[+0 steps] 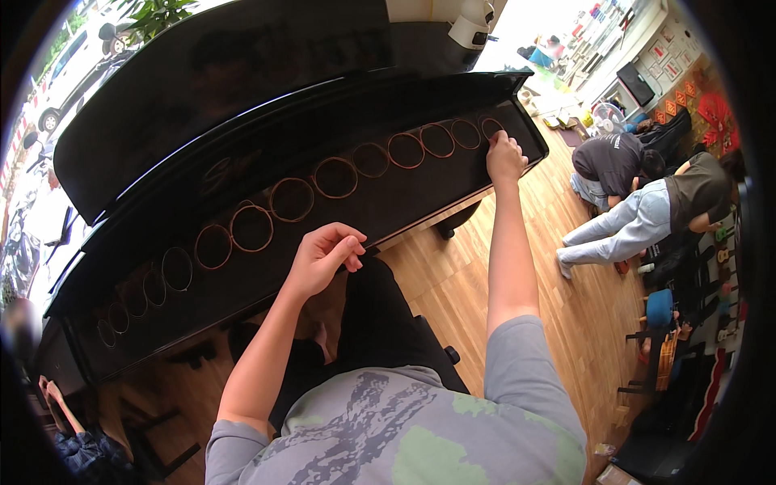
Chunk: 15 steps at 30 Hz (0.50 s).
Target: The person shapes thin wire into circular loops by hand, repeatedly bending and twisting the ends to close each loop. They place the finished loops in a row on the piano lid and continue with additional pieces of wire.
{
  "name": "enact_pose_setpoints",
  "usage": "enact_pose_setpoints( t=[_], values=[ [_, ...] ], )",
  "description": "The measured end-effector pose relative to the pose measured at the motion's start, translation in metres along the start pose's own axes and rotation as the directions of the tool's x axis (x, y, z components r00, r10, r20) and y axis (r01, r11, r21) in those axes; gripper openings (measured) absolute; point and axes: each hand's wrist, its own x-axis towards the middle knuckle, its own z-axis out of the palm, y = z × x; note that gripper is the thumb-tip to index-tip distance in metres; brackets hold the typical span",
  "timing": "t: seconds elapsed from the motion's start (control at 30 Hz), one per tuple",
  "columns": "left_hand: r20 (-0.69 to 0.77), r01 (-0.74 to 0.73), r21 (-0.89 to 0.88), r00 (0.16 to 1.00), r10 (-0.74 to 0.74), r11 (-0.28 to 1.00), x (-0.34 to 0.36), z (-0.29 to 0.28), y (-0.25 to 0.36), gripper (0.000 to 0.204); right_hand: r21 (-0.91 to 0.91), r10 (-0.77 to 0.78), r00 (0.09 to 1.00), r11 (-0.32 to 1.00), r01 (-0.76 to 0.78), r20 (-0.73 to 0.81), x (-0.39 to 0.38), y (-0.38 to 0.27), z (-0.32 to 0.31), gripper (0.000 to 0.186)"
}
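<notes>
A row of thin round coils of wire lies along the dark lid of a black piano [436, 179]. Most toward the right and middle are copper-coloured, like the large coil [335, 160]; those at the left end, such as this coil [191, 269], look paler and thinner. My right hand [506, 158] is closed in a pinch at the lower edge of the rightmost coil [482, 125]. Its fingertips are partly hidden. My left hand [326, 257] hovers before the piano's front edge, below the middle coils. Its fingers curl in toward the thumb, and nothing shows in them.
Behind the coils rises the piano's glossy raised panel [242, 73]. A white device [470, 24] stands on top at the right. Two people [647, 194] bend over on the wooden floor at right. Another person's arm [65, 408] reaches to the piano's left end.
</notes>
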Motion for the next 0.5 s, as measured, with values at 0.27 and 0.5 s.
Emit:
enact_pose_setpoints(
  t=[0.27, 0.5],
  values=[
    [-0.014, -0.039, -0.027, 0.999, 0.038, 0.999, -0.006, -0.001, -0.002, 0.016, 0.096, -0.278, 0.891, 0.939, 0.331, -0.36, -0.063, 0.001, -0.035, 0.006],
    [-0.056, -0.071, -0.482, 0.997, 0.051, 0.873, -0.048, 0.044, 0.027, 0.076, 0.426, -0.756, 0.506, 0.33, 0.842, -0.415, -0.266, -0.098, -0.144, 0.019]
  ],
)
